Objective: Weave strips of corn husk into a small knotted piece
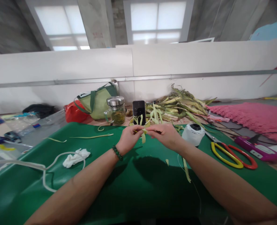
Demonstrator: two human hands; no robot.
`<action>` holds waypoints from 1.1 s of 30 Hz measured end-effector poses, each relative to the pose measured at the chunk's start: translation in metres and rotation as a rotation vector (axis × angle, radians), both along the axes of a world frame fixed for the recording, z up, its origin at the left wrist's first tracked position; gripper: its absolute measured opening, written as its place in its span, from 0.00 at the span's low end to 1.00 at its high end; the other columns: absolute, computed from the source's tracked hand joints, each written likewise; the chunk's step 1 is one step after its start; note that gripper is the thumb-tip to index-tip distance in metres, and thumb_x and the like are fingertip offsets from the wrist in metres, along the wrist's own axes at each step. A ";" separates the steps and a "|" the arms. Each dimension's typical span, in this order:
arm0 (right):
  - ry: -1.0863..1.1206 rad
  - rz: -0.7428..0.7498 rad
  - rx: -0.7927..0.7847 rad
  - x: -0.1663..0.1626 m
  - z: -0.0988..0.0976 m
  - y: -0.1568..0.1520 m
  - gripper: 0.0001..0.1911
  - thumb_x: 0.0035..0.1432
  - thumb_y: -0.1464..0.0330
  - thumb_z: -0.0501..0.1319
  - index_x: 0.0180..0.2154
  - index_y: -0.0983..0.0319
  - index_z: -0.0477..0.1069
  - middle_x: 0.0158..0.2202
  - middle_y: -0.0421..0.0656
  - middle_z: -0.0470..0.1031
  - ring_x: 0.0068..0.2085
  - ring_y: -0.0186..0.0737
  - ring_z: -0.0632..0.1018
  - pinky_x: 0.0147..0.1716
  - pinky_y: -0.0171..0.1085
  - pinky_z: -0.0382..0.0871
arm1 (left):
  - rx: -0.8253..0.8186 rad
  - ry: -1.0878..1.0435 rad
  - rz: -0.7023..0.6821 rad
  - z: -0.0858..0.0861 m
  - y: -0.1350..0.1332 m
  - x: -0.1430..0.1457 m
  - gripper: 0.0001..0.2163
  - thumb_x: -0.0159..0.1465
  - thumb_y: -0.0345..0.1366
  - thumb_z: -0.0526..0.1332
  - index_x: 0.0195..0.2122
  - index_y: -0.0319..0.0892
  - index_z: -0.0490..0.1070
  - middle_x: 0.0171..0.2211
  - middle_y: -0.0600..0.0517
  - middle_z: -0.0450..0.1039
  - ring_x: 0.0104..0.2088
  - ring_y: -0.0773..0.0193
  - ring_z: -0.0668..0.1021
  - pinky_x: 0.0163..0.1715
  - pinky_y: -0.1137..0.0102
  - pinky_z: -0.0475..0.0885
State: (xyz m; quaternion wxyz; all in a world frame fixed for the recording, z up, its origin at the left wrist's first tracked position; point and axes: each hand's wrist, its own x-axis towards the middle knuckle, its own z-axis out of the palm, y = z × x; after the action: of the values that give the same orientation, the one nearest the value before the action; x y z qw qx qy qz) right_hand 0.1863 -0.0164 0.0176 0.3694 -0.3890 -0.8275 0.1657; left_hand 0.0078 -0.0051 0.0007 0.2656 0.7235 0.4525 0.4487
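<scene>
My left hand (130, 136), with a dark green bead bracelet on its wrist, pinches a pale green leaf strip (143, 137) above the green mat (150, 193). The fingers of my right hand (165, 135) close on the same strip from the other side, so both sets of fingertips nearly meet. Short ends of the strip stick up and hang down between them. Just behind my hands a black phone (139, 110) stands upright. More loose strips (156, 115) rise beside it. A white spool of thread (193, 134) stands to the right of my right hand.
Scissors (232, 156) with yellow and red handles lie at the right, near a purple power strip (257, 148). At the back are a glass mug (116, 112), a green bag (97, 101) and a heap of leaves (182, 101). A white cable (43, 168) and crumpled tissue (76, 157) lie left.
</scene>
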 end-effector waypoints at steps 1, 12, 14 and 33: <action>-0.032 -0.025 0.041 0.000 -0.001 0.000 0.10 0.58 0.65 0.57 0.38 0.56 0.77 0.32 0.40 0.80 0.32 0.38 0.78 0.34 0.35 0.69 | 0.037 0.011 0.021 0.000 0.001 -0.001 0.06 0.56 0.34 0.60 0.30 0.39 0.76 0.26 0.50 0.76 0.27 0.64 0.75 0.27 0.72 0.69; -0.118 -0.162 0.007 -0.001 0.005 0.004 0.09 0.56 0.67 0.60 0.38 0.61 0.75 0.35 0.43 0.78 0.33 0.38 0.76 0.33 0.35 0.65 | 0.257 0.169 0.111 -0.003 0.003 -0.005 0.07 0.58 0.31 0.59 0.32 0.43 0.78 0.31 0.49 0.76 0.32 0.62 0.75 0.34 0.69 0.69; -0.055 -0.126 -0.036 0.000 0.006 0.004 0.08 0.55 0.67 0.60 0.36 0.60 0.76 0.33 0.42 0.78 0.30 0.36 0.76 0.31 0.34 0.65 | 0.269 0.165 0.129 -0.002 0.003 -0.006 0.06 0.58 0.32 0.60 0.31 0.43 0.78 0.32 0.49 0.76 0.33 0.62 0.75 0.35 0.69 0.69; 0.042 0.030 -0.071 -0.011 0.000 -0.004 0.15 0.60 0.68 0.53 0.23 0.63 0.69 0.22 0.39 0.71 0.24 0.31 0.72 0.27 0.31 0.64 | -0.297 -0.451 -0.343 0.005 -0.006 0.001 0.17 0.56 0.43 0.60 0.42 0.38 0.76 0.35 0.47 0.77 0.37 0.59 0.77 0.43 0.63 0.72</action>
State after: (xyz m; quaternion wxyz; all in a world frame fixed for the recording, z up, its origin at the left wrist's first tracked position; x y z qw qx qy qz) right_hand 0.1756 -0.0201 0.0176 0.3701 -0.3860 -0.8189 0.2084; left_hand 0.0084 -0.0115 0.0056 0.5337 0.6247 0.3144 0.4754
